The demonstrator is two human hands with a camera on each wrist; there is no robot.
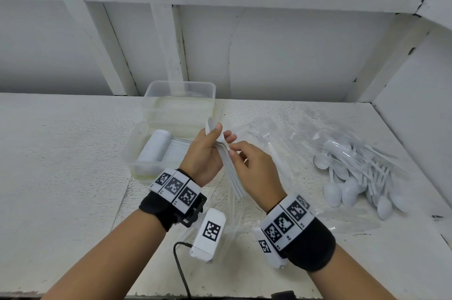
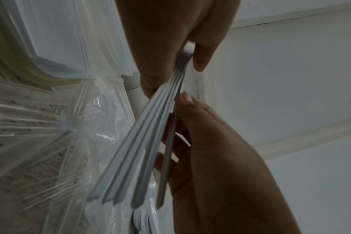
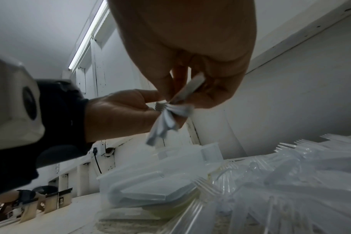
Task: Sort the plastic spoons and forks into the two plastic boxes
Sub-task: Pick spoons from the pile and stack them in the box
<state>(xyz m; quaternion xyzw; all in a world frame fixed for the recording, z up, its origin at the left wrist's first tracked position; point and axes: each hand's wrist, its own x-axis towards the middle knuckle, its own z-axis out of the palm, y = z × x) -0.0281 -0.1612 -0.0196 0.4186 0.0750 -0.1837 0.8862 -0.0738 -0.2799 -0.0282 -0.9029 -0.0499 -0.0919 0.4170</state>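
White shelf (image 1: 61, 152): both hands grip bundled spoons (image 1: 230, 172) (walls close).

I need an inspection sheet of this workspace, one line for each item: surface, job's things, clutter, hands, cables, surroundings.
Surface: white painted table, cracked paint.
Job's things: near box holds stacked white spoons; far box behind it, contents unclear; loose spoon pile at right; clear forks on the plastic.
Clutter: clear plastic bag spread on the table.
Hands: left hand grips a spoon bundle; right hand pinches the same bundle.
Cables: black cable from the left wrist camera.
Surroundings: white framed wall.
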